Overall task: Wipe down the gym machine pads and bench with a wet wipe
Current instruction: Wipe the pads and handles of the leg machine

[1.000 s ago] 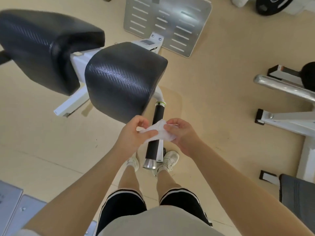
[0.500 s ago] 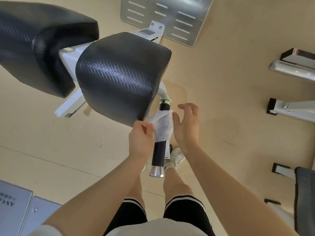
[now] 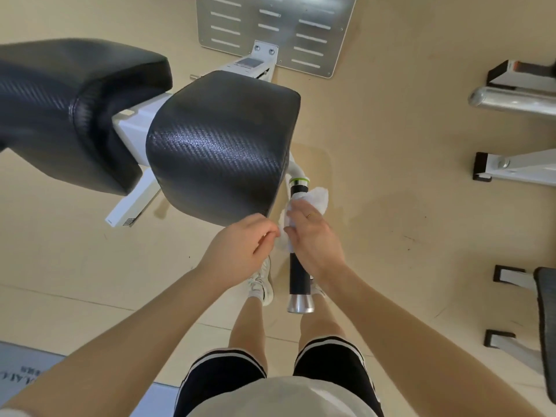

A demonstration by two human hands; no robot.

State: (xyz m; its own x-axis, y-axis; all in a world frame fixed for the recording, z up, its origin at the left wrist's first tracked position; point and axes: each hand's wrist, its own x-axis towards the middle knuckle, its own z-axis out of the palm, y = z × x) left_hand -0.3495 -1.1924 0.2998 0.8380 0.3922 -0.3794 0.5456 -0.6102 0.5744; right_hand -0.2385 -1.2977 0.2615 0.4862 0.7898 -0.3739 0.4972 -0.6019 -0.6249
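Observation:
Two black textured pads sit on a white machine frame: a near pad (image 3: 222,152) in the middle and a second pad (image 3: 60,115) at the left. Below the near pad's right edge a black handle (image 3: 299,278) with a chrome end cap points toward me. A white wet wipe (image 3: 319,198) is draped over the handle's upper part. My right hand (image 3: 313,236) wraps over the wipe and the handle. To its left, my left hand (image 3: 240,248) has curled fingers and pinches the wipe's left edge beside the pad's lower corner.
A slotted metal footplate (image 3: 276,28) lies on the beige floor beyond the pads. At the right are a chrome bar (image 3: 511,102), white frame legs (image 3: 517,167) and another dark pad (image 3: 546,326). A grey mat (image 3: 24,374) lies at the lower left.
The left hand laid the wipe over the handle. My right hand, open beside it half a second ago, has closed over the wipe and handle. The view shifted closer to the pads.

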